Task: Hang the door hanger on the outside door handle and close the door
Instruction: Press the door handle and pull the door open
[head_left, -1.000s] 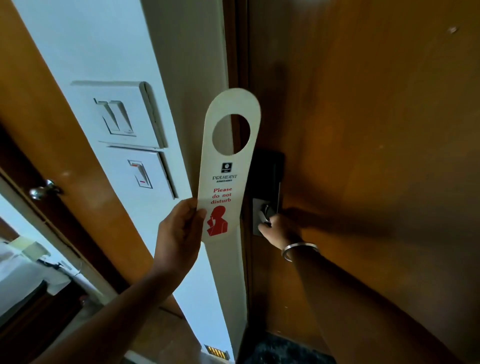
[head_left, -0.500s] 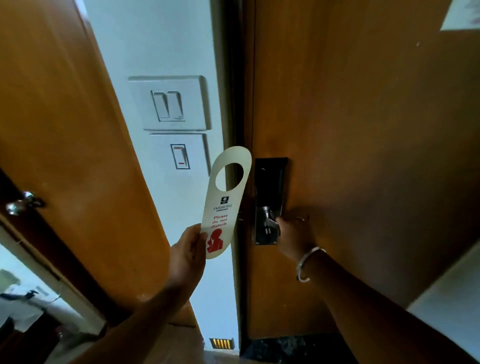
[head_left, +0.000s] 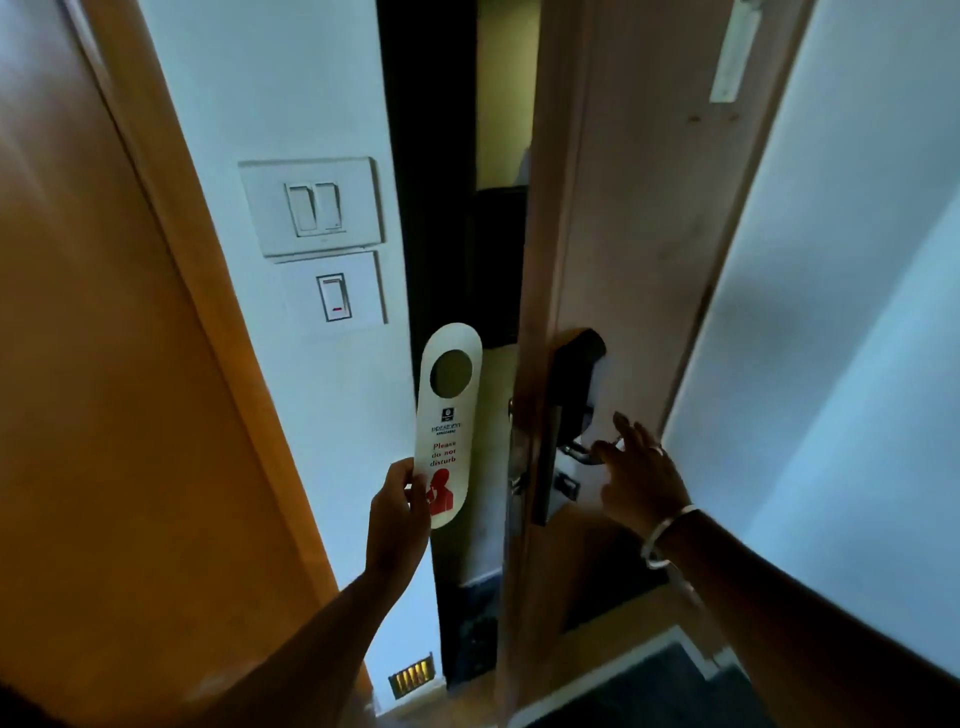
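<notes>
door (head_left: 623, 208) now ajar; left hand (head_left: 395, 514) pinches one hanger (head_left: 447, 415), right hand (head_left: 639, 483) loosely open.

A white door hanger (head_left: 445, 423) carries the only words that can be read. Below its round hole sits a small dark square logo, too small to make out. Under it comes the name "PRESIDENT" in dark capitals, with a tiny line beneath that is too blurred to read. Next, in red letters on three lines: "Please do not disturb". At the six o'clock end of the card is a red figure of a person.
</notes>
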